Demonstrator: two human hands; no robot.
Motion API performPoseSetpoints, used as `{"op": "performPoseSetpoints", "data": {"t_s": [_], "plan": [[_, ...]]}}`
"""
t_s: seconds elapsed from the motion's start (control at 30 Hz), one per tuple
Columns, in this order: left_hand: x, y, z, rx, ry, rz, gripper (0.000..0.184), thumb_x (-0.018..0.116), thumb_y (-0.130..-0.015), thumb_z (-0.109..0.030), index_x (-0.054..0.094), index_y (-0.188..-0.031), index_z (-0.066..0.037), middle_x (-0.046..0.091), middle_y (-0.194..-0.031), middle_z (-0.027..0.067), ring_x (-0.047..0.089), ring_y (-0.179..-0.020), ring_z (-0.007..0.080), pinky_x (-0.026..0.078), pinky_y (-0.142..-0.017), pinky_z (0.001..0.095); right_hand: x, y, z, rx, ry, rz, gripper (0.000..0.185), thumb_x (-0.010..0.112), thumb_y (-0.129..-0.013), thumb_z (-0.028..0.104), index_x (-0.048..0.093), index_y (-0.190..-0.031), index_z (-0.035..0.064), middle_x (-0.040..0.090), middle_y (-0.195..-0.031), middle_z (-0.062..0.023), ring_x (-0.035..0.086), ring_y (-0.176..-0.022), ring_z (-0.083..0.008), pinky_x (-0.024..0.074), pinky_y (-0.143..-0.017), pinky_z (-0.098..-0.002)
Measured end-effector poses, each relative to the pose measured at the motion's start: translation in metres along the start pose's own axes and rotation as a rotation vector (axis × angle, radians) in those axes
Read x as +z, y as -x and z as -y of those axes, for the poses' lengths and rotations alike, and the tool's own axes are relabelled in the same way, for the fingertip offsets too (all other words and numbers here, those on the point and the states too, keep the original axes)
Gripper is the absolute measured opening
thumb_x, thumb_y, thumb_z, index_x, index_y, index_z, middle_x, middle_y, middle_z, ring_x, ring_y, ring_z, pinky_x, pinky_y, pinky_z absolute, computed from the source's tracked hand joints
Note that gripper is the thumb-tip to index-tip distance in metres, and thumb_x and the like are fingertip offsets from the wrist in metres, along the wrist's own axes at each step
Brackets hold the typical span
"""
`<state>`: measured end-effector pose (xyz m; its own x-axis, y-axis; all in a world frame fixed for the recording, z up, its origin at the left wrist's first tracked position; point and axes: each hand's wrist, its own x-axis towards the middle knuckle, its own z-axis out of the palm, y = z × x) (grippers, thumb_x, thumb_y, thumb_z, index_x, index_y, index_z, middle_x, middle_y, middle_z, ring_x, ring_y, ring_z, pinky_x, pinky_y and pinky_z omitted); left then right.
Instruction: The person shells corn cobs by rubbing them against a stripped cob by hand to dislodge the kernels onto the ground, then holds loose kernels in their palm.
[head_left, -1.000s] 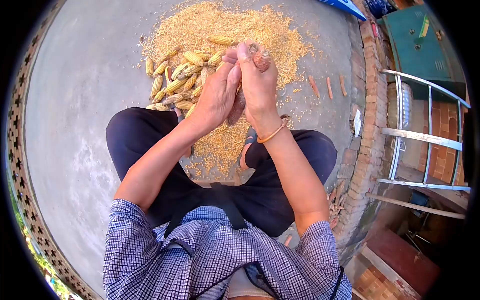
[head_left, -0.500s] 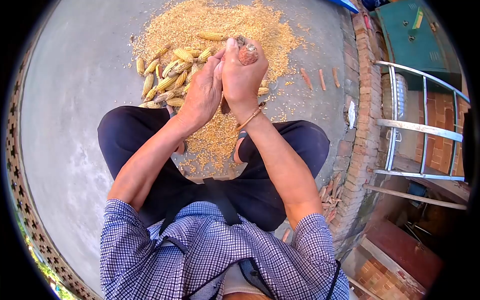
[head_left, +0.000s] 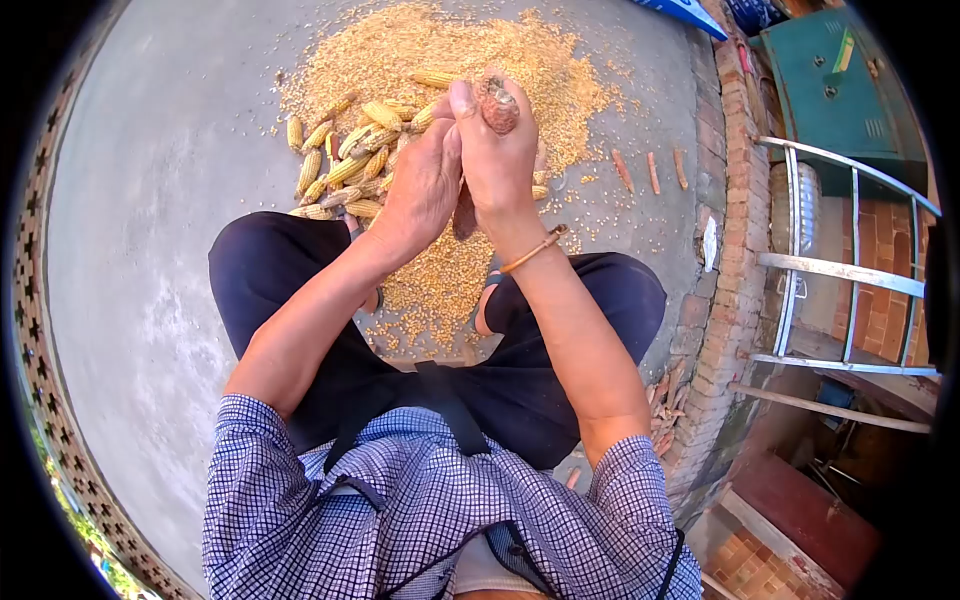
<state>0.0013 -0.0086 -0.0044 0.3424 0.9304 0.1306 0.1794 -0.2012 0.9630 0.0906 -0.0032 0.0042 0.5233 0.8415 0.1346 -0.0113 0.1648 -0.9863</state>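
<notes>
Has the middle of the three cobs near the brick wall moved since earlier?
No: the middle cob lies just as far from the brick wall; only the view shifted.

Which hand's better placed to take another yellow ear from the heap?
Likely the left hand: it is nearer the yellow ears, which lie mostly on its side. The right hand is farther across, gripping a reddish cob.

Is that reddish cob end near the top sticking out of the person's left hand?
No, the reddish cob sticks out of the top of the right hand, beside its thumb.
</notes>
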Motion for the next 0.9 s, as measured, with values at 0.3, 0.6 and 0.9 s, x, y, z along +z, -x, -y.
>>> {"op": "performPoseSetpoints", "data": {"t_s": [0.3, 0.6, 0.9], "plan": [[0.001, 0.004, -0.003, -0.237, 0.326, 0.117, 0.048, 0.037, -0.105, -0.039, 0.047, -0.133, -0.001, 0.058, -0.105, 0.0111, 0.055, -0.088, 0.0203, 0.044, -0.071, 0.0307, -0.014, -0.016, 0.01, 0.109, 0.015, 0.007, 0.03, 0.063, -0.094, 0.019, 0.057, -0.071, 0.0012, 0.062, -0.065, -0.0031, 0.056, -0.056, -0.0099, 0.0417, -0.05, -0.0281], [-0.001, -0.004, -0.007, -0.043, 0.106, 0.023, 0.043, 0.042, -0.103, -0.034, 0.047, -0.129, 0.0, 0.063, -0.105, 0.0168, 0.063, -0.096, 0.0285, 0.051, -0.073, 0.0368, -0.01, -0.008, 0.005, 0.186, -0.06, 0.126, 0.032, 0.068, -0.091, 0.024, 0.06, -0.105, -0.0037, 0.065, -0.09, -0.0083, 0.063, -0.081, -0.017, 0.051, -0.077, -0.0293], [0.008, 0.003, 0.008, 0.076, -0.033, 0.024, 0.038, 0.049, -0.098, -0.016, 0.044, -0.13, 0.005, 0.061, -0.117, 0.0261, 0.062, -0.108, 0.0373, 0.048, -0.09, 0.0415, -0.004, -0.002, 0.005, -0.075, 0.304, -0.058, 0.023, 0.068, -0.086, 0.014, 0.053, -0.082, -0.0024, 0.056, -0.076, -0.011, 0.057, -0.068, -0.0223, 0.0449, -0.065, -0.0368]]}}
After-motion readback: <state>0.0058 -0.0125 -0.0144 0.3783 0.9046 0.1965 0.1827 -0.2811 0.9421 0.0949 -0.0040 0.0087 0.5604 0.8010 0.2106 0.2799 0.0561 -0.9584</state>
